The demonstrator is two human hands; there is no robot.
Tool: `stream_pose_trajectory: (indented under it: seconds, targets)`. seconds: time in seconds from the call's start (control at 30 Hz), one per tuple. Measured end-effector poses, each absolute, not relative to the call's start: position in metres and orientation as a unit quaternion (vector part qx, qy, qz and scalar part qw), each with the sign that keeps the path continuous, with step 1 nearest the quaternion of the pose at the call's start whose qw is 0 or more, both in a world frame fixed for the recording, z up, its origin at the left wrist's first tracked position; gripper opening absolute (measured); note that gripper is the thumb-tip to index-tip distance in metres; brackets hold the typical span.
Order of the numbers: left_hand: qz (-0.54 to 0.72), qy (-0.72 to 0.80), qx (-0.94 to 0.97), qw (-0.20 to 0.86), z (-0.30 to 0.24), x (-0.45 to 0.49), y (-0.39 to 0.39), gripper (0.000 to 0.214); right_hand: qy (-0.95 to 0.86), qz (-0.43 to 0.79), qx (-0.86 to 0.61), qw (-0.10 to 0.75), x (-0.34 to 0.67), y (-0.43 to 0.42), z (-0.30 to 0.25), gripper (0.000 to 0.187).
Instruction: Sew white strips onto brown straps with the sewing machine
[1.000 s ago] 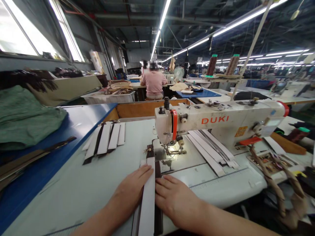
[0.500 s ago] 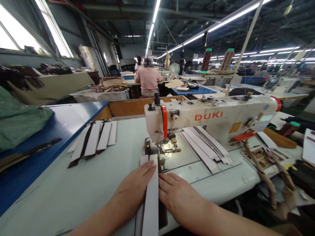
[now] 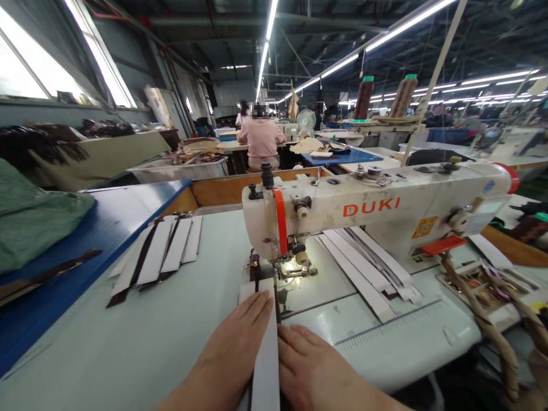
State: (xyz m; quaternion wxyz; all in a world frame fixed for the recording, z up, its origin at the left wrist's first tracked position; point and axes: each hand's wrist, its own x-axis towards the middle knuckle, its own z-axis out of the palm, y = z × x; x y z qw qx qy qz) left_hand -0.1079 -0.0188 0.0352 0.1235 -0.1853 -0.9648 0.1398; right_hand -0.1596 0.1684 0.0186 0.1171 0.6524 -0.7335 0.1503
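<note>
A white strip with a dark strip beside it (image 3: 267,348) runs from the bottom edge toward the needle of the cream DUKI sewing machine (image 3: 368,211). My left hand (image 3: 233,357) lies flat on the strip's left side, fingers stretched out. My right hand (image 3: 314,371) lies flat on its right side, fingers extended toward the presser foot (image 3: 295,268). Both hands press the strip to the table; neither grips anything.
Several white and dark strips (image 3: 158,254) lie fanned at left; another stack (image 3: 368,265) sits behind the needle. Green cloth (image 3: 34,220) rests on a blue table (image 3: 107,211). Thread cones (image 3: 363,97) stand behind. A person in pink (image 3: 261,142) sits far ahead.
The view has shifted closer to the machine and my hands sit lower in the frame. Both hands stay flat on either side of the strip.
</note>
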Motion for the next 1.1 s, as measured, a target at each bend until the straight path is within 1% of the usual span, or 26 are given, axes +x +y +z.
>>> stream_pose_trajectory:
  seconds: [0.13,0.3,0.5,0.7,1.1]
  targets:
    - [0.143,-0.962,-0.181,0.143,0.022,-0.108,-0.025,0.047,-0.719,0.154,0.657,0.169,-0.159,0.165,-0.003,0.032]
    - [0.149,-0.958,-0.18,0.163,0.021,-0.109,-0.025,0.045,-0.714,0.151,0.648,0.216,-0.157,0.16,-0.024,0.031]
    - [0.191,-0.934,-0.201,0.224,0.028,-0.109,-0.02,0.044,-0.705,0.154,0.634,0.279,-0.158,0.161,-0.027,0.03]
    - [0.175,-0.934,-0.204,0.234,0.021,-0.109,-0.024,0.046,-0.703,0.153,0.636,0.278,-0.158,0.161,-0.026,0.031]
    - [0.158,-0.932,-0.2,0.257,0.02,-0.108,-0.026,0.05,-0.693,0.179,0.638,0.284,-0.167,0.167,-0.028,0.021]
